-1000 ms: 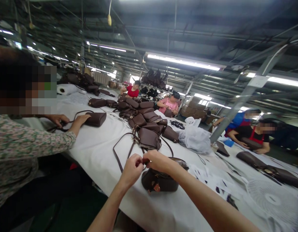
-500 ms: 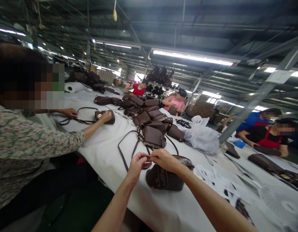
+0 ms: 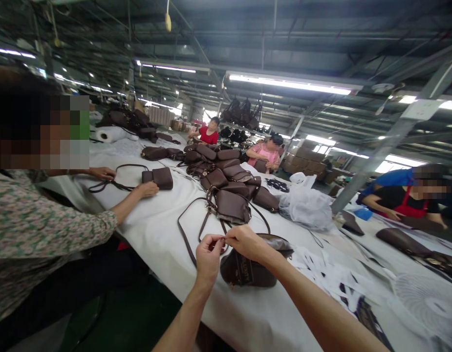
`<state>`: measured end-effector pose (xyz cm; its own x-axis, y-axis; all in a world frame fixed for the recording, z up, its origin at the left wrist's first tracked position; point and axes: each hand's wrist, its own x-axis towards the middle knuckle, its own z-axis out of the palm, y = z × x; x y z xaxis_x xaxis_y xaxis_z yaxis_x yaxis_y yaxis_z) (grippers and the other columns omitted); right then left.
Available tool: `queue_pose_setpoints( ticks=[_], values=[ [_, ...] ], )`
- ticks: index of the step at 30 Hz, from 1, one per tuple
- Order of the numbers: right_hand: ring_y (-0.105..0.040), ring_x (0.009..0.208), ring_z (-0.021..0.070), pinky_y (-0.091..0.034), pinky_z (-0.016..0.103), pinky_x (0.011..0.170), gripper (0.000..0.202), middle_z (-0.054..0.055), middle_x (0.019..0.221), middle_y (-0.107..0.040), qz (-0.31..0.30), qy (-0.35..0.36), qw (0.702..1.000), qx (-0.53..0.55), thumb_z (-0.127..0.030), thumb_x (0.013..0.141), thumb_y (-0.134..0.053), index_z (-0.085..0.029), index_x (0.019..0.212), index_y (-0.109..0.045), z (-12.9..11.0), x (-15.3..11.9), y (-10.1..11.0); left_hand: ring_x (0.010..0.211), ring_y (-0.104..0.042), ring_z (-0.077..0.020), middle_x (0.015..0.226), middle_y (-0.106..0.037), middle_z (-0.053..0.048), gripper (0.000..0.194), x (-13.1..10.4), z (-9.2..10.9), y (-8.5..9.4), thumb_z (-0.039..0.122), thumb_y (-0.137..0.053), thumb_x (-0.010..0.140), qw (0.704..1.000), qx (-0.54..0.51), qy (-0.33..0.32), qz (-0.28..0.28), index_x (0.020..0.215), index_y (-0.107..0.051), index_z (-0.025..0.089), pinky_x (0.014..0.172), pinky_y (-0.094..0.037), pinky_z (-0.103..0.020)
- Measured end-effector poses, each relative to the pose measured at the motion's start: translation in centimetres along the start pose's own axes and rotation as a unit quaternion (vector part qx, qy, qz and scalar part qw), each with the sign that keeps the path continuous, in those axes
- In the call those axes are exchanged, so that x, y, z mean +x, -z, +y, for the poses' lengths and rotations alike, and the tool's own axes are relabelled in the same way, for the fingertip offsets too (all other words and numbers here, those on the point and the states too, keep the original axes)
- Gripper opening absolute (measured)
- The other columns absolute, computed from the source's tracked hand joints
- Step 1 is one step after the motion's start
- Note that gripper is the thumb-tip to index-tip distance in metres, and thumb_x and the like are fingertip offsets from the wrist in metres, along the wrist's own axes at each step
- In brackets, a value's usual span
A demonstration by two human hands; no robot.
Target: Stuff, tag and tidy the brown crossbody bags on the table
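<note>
My left hand [image 3: 208, 254] pinches with thumb and fingertips, and my right hand [image 3: 246, 242] is closed with its fingertips meeting the left ones. Between them is something small and brown that I cannot make out. Right beneath my hands lies a dark brown handbag [image 3: 249, 269] with gold lettering on its side band; its top gapes, with grey wrapping inside, and my right forearm partly covers it. Just beyond, another brown handbag [image 3: 231, 205] rests on the white-covered table [image 3: 160, 222], its long straps [image 3: 183, 234] looping to the left.
A pile of brown handbags [image 3: 226, 171] fills the table's middle, beside a clear plastic bag [image 3: 304, 208]. White strips [image 3: 321, 269] and a white fan [image 3: 429, 298] are at right. On the left, a person in a flowered sleeve [image 3: 64, 227] handles a small brown bag [image 3: 161, 179].
My hands stay together over the handbag, nearly unmoved. The neighbour's bag has turned so its plain side shows, and that person's near hand has shifted to its lower left.
</note>
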<state>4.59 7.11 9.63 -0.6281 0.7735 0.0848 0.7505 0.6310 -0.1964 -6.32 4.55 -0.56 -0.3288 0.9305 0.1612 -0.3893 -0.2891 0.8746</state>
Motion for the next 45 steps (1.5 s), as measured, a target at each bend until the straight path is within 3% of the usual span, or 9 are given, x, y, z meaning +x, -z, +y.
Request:
queue_pose_setpoints(
  ticks=[8,16,23,25,31,35,37,42,45],
  values=[
    [-0.045,0.053,0.0104,-0.027,0.023,0.055,0.026,0.003,0.059,-0.065,0.006,0.004,1.000,-0.024,-0.005,0.080,-0.052,-0.013,0.065,-0.071,-0.3,0.0,0.0,0.060,-0.061,-0.0130,0.067,-0.067,-0.002,0.019,0.3,0.1,0.6,0.032,-0.069,0.067,0.999,-0.012,0.041,-0.031,0.074,-0.068,0.015,0.058,-0.055,-0.025],
    [-0.051,0.059,0.0120,-0.031,0.024,0.059,0.025,0.004,0.065,-0.066,0.030,-0.009,0.999,-0.011,-0.005,0.082,-0.050,-0.013,0.068,-0.069,0.1,-0.1,-0.1,0.055,-0.059,-0.0132,0.057,-0.059,0.002,0.015,0.4,0.3,0.9,0.026,-0.071,0.063,0.997,-0.020,0.073,-0.006,0.063,-0.059,0.016,0.053,-0.053,-0.025],
    [-0.057,0.069,0.0135,-0.038,0.023,0.063,0.012,0.003,0.075,-0.068,0.077,-0.053,0.991,0.093,-0.009,0.079,-0.056,-0.014,0.079,-0.066,0.7,0.1,-0.4,0.072,-0.061,-0.0116,0.075,-0.070,-0.003,0.007,0.0,0.5,0.8,0.018,-0.066,0.061,0.964,-0.201,0.153,-0.080,0.066,-0.061,0.016,0.063,-0.047,-0.019],
    [-0.058,0.068,0.0136,-0.040,0.023,0.063,0.007,0.001,0.074,-0.067,0.055,-0.075,0.969,0.227,-0.016,0.076,-0.060,-0.015,0.081,-0.065,1.1,-0.2,-0.1,0.071,-0.061,-0.0108,0.072,-0.069,-0.002,0.009,-0.1,0.3,0.6,0.017,-0.067,0.062,0.941,-0.267,0.183,-0.100,0.069,-0.062,0.016,0.065,-0.048,-0.020],
    [-0.060,0.070,0.0144,-0.047,0.026,0.067,0.029,0.002,0.076,-0.067,-0.010,-0.102,0.845,0.524,-0.043,0.079,-0.064,-0.015,0.086,-0.064,1.9,-1.9,1.1,0.076,-0.065,-0.0138,0.085,-0.073,-0.005,0.014,-0.4,-0.7,0.3,0.011,-0.065,0.064,0.870,-0.408,0.263,-0.082,0.076,-0.062,0.017,0.069,-0.050,-0.025],
    [-0.064,0.094,0.0214,-0.048,0.036,0.088,0.035,0.008,0.098,-0.069,-0.040,-0.090,0.783,0.614,-0.030,0.071,-0.067,-0.016,0.102,-0.064,1.7,-2.9,1.7,0.073,-0.065,-0.0127,0.084,-0.071,-0.003,0.014,-0.4,-1.2,0.3,0.008,-0.064,0.065,0.856,-0.436,0.269,-0.071,0.076,-0.062,0.016,0.065,-0.049,-0.022],
    [-0.061,0.105,0.0235,-0.045,0.039,0.095,0.042,0.010,0.108,-0.067,-0.066,-0.052,0.804,0.589,-0.020,0.068,-0.063,-0.016,0.110,-0.063,1.4,-3.2,1.7,0.068,-0.064,-0.0114,0.077,-0.069,0.000,0.013,-0.4,-1.4,0.4,0.011,-0.065,0.066,0.863,-0.425,0.263,-0.071,0.077,-0.062,0.016,0.066,-0.049,-0.022],
    [-0.053,0.116,0.0193,-0.042,0.035,0.101,0.049,0.009,0.124,-0.057,0.011,0.099,0.963,0.249,0.000,0.075,-0.042,-0.020,0.114,-0.064,0.8,-3.7,0.0,0.076,-0.066,-0.0148,0.084,-0.070,-0.001,0.014,-0.2,-1.4,0.1,0.018,-0.064,0.069,0.875,-0.398,0.259,-0.092,0.083,-0.065,0.016,0.077,-0.051,-0.026],
    [-0.057,0.105,0.0181,-0.048,0.029,0.090,0.040,0.008,0.122,-0.056,0.037,0.131,0.988,0.075,0.000,0.082,-0.044,-0.021,0.108,-0.066,0.6,-4.0,-1.7,0.094,-0.065,-0.0191,0.103,-0.070,-0.007,0.013,-0.2,-1.2,-0.2,0.018,-0.061,0.069,0.874,-0.404,0.254,-0.095,0.081,-0.065,0.015,0.086,-0.050,-0.029]
  ],
)
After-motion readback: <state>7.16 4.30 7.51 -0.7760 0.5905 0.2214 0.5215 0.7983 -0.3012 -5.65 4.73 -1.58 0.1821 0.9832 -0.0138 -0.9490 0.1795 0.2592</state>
